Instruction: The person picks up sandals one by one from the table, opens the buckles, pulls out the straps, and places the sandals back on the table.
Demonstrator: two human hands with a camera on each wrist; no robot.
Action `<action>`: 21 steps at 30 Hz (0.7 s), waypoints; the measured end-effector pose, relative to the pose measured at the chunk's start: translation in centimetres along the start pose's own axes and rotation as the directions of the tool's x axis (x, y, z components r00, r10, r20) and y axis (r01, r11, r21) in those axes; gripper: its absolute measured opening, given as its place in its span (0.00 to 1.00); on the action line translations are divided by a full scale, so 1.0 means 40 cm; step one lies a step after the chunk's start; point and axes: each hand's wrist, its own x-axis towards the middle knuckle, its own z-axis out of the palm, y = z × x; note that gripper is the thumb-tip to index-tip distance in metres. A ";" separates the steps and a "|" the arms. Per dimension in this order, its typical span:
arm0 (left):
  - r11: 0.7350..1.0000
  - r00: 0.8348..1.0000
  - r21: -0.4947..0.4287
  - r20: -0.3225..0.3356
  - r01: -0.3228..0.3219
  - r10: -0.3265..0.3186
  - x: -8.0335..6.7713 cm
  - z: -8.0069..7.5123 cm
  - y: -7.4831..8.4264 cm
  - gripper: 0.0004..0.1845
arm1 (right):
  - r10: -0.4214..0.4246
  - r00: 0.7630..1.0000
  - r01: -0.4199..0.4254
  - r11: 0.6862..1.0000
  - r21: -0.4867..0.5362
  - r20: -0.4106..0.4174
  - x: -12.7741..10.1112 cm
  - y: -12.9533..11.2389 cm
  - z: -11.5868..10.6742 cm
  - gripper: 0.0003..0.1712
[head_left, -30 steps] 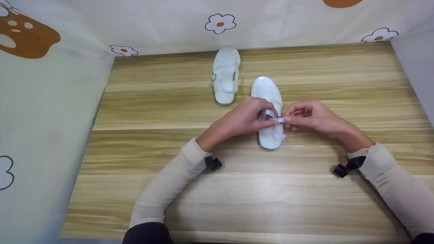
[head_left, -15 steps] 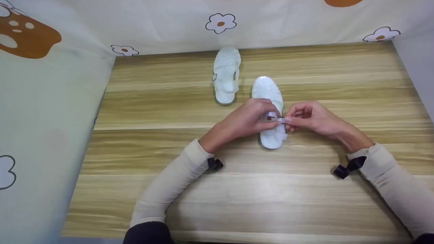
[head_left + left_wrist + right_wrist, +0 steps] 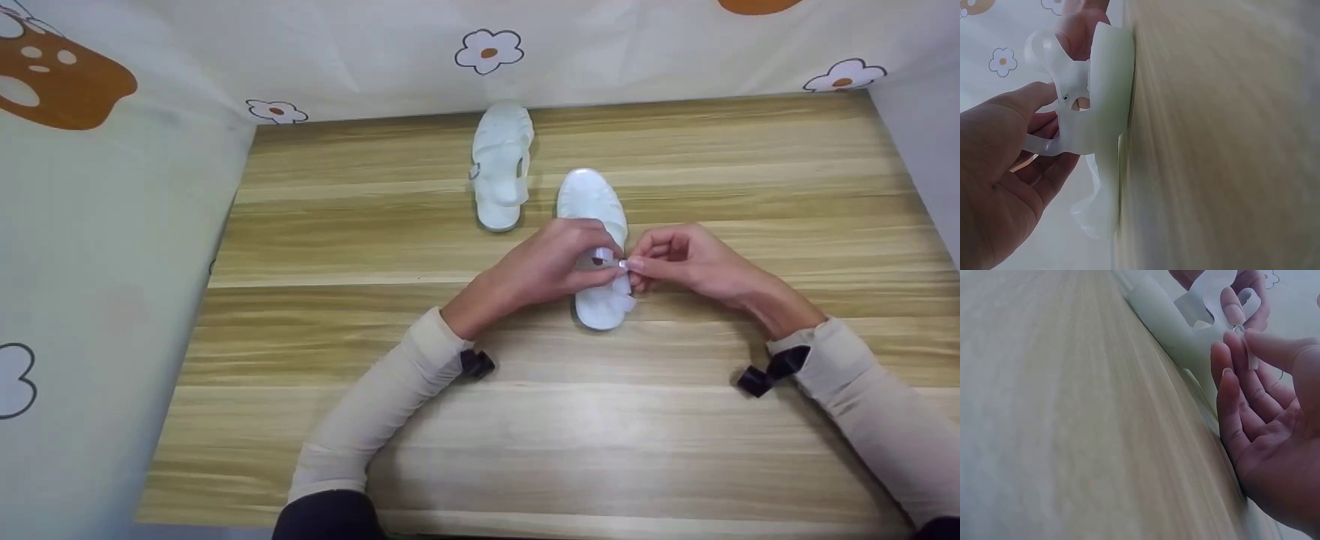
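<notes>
A translucent white sandal [image 3: 594,202] lies on the wooden table [image 3: 525,420], toe pointing away. My left hand [image 3: 559,262] curls over its middle and holds the ankle strap [image 3: 1075,112] near the buckle. My right hand [image 3: 664,259] pinches the free end of the strap [image 3: 1252,354] between thumb and forefinger, right against the left fingers. The heel [image 3: 600,311] shows below both hands. In the left wrist view the sandal [image 3: 1109,112] is seen side on. The right wrist view shows the sole edge [image 3: 1168,323] and my fingertips [image 3: 1230,309].
A second matching sandal [image 3: 501,165] lies further back, left of the first, near the rear curtain [image 3: 487,52]. Flower-patterned cloth walls [image 3: 97,225] close off the table's left and back sides. Bare wood stretches in front of my arms.
My hands have drawn slightly closer together at the strap. The sandal and the other sandal have stayed where they were.
</notes>
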 end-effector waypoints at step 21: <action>1.000 0.999 -0.030 -0.034 0.000 -0.001 -0.003 0.000 -0.005 0.12 | -0.008 1.000 0.009 1.000 -0.030 0.005 0.001 0.003 0.003 0.12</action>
